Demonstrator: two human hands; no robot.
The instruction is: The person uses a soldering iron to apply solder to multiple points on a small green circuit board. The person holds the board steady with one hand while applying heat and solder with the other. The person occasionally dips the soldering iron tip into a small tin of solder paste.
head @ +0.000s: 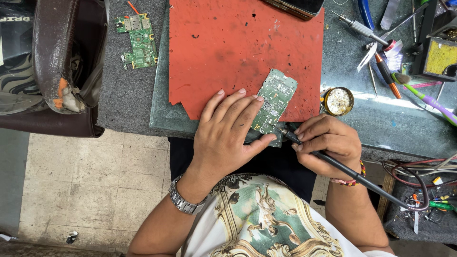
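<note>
A small green circuit board (275, 97) lies tilted on the lower right part of a red work mat (228, 52). My left hand (228, 131) rests flat on the mat's edge, fingertips pressing the board's left side and thumb at its lower end. My right hand (328, 143) grips a black soldering iron (290, 135) like a pen, its tip touching the board's lower corner. The iron's black cable (381, 188) runs off to the lower right.
A second green circuit board (137, 40) lies on the grey surface at upper left. A round tin of flux (338, 101) sits right of the mat. Screwdrivers, a brush (423, 95), a phone (297, 7) and tangled wires (423, 171) crowd the right side. A worn chair (52, 66) stands left.
</note>
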